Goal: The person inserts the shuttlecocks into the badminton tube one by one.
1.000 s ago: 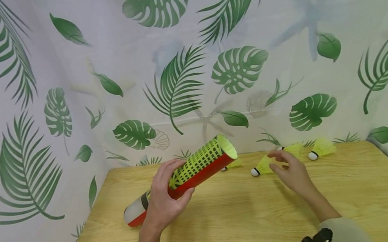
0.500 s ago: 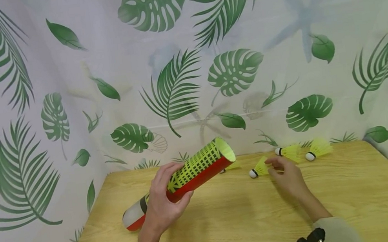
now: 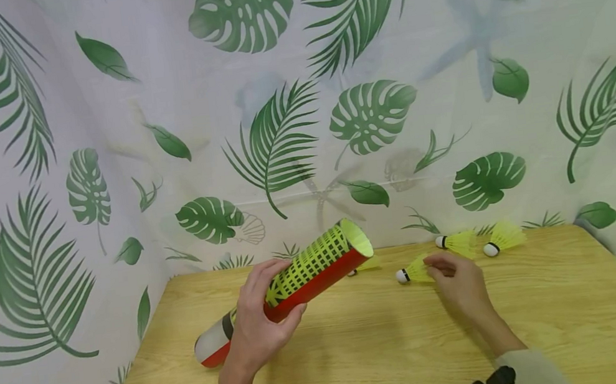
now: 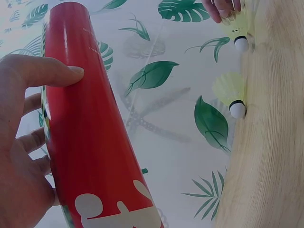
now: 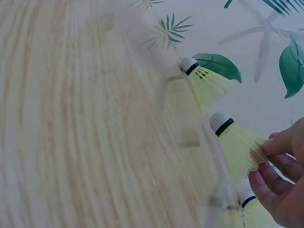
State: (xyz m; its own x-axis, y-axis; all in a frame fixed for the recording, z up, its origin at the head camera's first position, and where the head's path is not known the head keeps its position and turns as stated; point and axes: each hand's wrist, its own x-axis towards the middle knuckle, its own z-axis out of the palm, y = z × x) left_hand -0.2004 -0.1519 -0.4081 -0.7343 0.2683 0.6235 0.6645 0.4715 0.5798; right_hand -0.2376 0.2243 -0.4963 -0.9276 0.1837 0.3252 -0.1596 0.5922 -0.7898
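My left hand [image 3: 257,332] grips a shuttlecock tube [image 3: 316,266], tilted with its uncovered end up to the right. Its side is yellow with a black grid, then red. In the left wrist view the thumb lies along the red side of the tube [image 4: 90,123]. With thumb and fingertips my right hand [image 3: 461,282] pinches the skirt rim of a yellow shuttlecock [image 3: 418,270]. The right wrist view shows this shuttlecock [image 5: 237,145] with its white cork pointing away from the hand [image 5: 282,175]. Whether it touches the table is hard to tell.
Two more shuttlecocks lie at the table's back right, one nearer [image 3: 457,242] and one farther right [image 3: 504,238]. Another shuttlecock [image 3: 369,264] is partly hidden behind the tube's mouth. A leaf-print curtain [image 3: 290,125] hangs behind the wooden table [image 3: 358,349].
My right hand has come down onto the shuttlecock's skirt, and its fingers have closed on the rim. The left hand keeps the tube at much the same tilt. The head view has shifted slightly.
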